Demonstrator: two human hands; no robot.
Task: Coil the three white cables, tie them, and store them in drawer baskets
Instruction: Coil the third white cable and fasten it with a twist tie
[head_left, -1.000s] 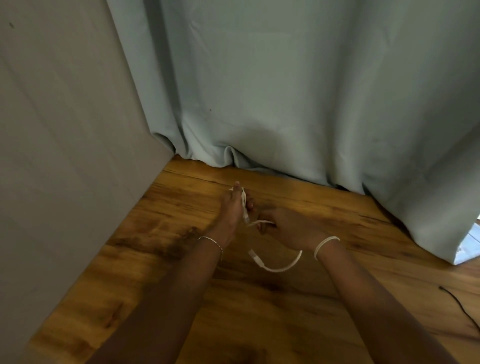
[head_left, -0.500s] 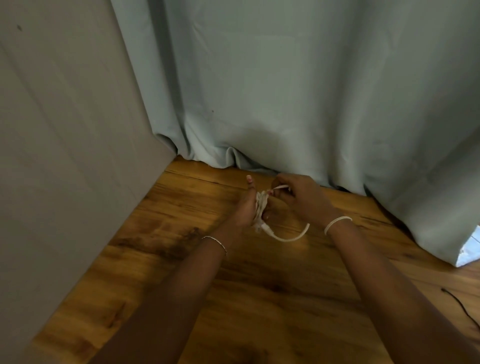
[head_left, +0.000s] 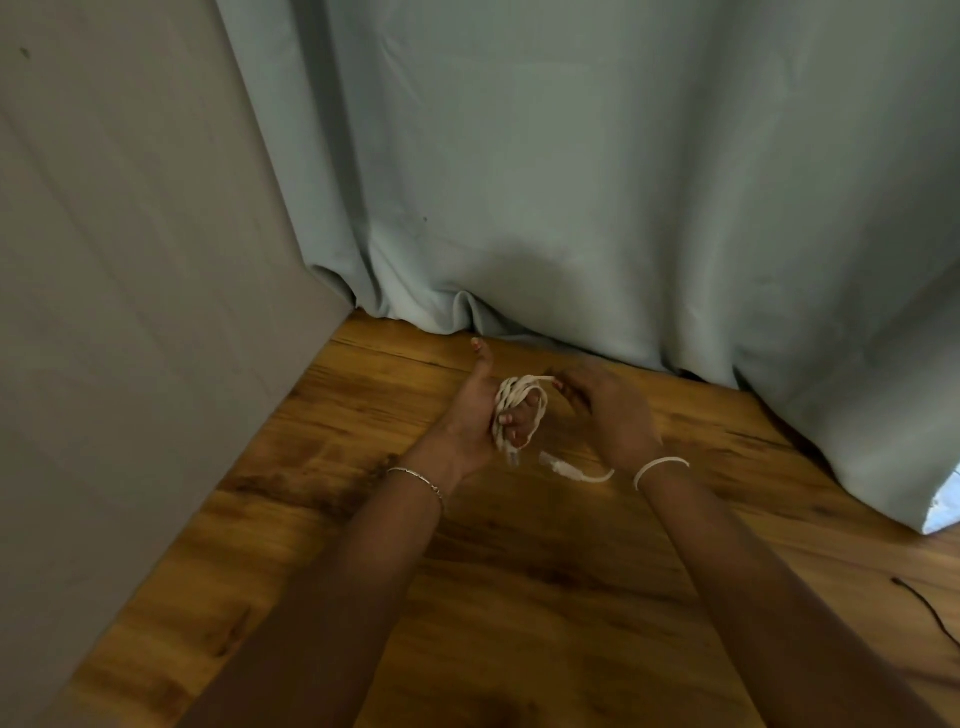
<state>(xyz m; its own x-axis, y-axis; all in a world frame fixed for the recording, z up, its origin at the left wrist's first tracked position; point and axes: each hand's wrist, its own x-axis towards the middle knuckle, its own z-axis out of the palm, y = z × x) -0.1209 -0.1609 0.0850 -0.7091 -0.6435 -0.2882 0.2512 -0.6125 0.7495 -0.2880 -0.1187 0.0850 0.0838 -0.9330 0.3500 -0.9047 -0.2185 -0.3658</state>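
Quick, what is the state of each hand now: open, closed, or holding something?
Left hand: holds the white cable, coiled round its fingers.
Right hand: pinches a strand of the same cable.

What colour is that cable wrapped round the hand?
White; the cable shows best in the head view.

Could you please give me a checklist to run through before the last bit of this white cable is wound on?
1. Coil of white cable seated round left hand: ok.
2. Right hand pinching the feeding strand: ok.
3. Loose tail, with its plug, free of knots: ok.
4. Tie ready: cannot tell; a white band sits on the right wrist.
5. Sight of drawer baskets: not ok, none in view.
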